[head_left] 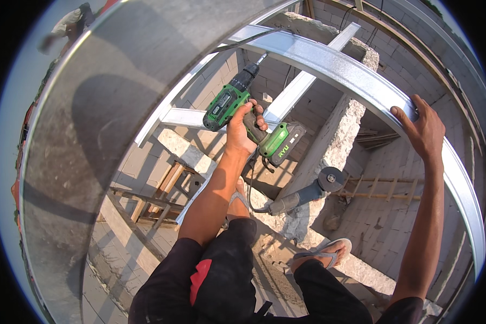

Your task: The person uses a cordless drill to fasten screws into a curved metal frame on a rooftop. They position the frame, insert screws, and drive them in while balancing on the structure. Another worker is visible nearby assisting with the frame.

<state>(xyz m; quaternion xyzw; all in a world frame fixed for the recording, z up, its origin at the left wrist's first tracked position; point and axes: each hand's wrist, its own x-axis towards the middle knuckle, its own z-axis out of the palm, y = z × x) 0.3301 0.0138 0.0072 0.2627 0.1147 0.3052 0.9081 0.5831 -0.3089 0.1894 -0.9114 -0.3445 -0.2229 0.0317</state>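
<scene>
My left hand (244, 128) is wrapped round the grip of a green and black cordless drill (228, 102). Its bit points up and away, the tip close to the near edge of a long silver metal channel (329, 65); whether they touch I cannot tell. A battery pack (284, 143) sits at the foot of the drill's grip. Over to the right, my right hand (424, 127) grips the same channel, thumb on the near side and fingers over the top. Below the drill, an angle grinder (308, 195) with a cord lies on the rough concrete beam.
My sandalled feet (329, 254) stand on narrow concrete beams (337, 140) high above a block-walled room. A large grey metal sheet (65, 178) fills the left side. Silver cross members (291, 97) run under the channel. Lumber (167, 183) lies below, and another person (70, 24) shows at upper left.
</scene>
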